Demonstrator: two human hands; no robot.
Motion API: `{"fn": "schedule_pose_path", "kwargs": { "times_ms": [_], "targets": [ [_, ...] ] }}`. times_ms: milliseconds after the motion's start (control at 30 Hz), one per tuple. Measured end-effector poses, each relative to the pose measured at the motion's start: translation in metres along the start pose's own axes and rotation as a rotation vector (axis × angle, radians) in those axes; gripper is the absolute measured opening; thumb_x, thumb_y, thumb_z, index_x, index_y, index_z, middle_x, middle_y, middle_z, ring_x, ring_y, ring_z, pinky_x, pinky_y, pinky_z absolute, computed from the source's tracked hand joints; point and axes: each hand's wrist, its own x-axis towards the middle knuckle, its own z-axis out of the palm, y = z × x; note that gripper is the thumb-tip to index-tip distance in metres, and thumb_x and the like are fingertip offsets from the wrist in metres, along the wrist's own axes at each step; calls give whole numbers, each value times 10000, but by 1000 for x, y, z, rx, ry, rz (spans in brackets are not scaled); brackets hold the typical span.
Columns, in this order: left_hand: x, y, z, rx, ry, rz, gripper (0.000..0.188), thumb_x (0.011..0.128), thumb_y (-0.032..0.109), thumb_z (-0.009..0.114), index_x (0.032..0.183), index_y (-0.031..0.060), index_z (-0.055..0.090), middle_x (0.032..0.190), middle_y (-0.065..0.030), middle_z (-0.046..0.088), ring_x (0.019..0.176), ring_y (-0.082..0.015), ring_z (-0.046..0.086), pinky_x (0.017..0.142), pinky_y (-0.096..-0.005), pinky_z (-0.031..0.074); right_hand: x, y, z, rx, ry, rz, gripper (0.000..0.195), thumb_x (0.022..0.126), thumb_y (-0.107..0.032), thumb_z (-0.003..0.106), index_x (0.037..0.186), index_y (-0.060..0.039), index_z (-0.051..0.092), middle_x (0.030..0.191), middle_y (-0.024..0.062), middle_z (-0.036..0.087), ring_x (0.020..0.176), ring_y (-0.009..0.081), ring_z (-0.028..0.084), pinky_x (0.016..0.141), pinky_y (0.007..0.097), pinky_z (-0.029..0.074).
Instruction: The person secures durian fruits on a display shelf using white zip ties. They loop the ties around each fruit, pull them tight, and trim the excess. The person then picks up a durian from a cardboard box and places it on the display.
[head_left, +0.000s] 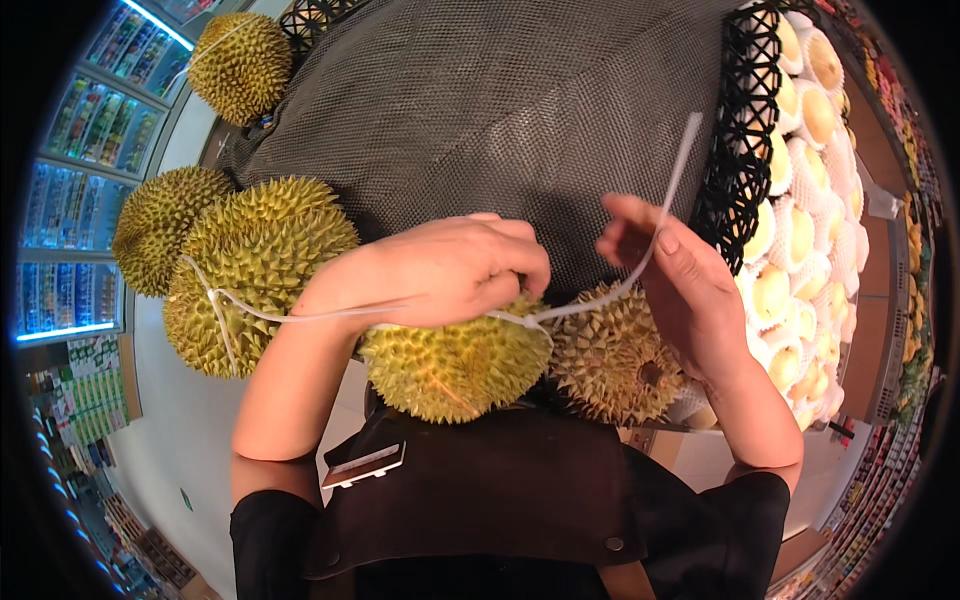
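Note:
Before me a durian (457, 367) rests at the display's near edge, with a whitish plastic cord (592, 304) knotted at its right side. My left hand (465, 266) lies over the top of this durian, its fingers curled; what is under them is hidden. My right hand (675, 277) is raised above a browner durian (619, 360), and the cord's free end passes up by its thumb. Whether the fingers grip the cord is unclear. Another cord runs across my left wrist from a larger durian (262, 247), where it is knotted.
Dark mesh cloth (487, 127) covers the display beyond my hands. Two more durians (169, 225), (240, 67) sit along its left side. Pale fruits in white foam nets (795, 225) are piled at right, behind black plastic lattice edging (742, 127). Lit refrigerated shelves (97, 127) stand far left.

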Motion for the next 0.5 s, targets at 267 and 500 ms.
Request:
{"fn": "schedule_pose_path", "kwargs": {
  "times_ms": [267,500],
  "targets": [
    [-22,14,-21,20,63,-225,294,973,273,464,937,11,594,845,-56,532,807,-165,498,760,-284,418,-102,40,49,-198,266,-325,369,911,4,511,1272,49,451,1177,88,464,1083,159,484,934,269,391],
    [-46,31,-7,133,201,-247,351,976,342,505,1026,4,587,892,-55,563,854,-137,510,796,-276,425,-119,137,113,130,265,-45,258,930,-21,526,1188,-34,527,1133,43,473,1067,119,536,822,226,418]
  ]
}}
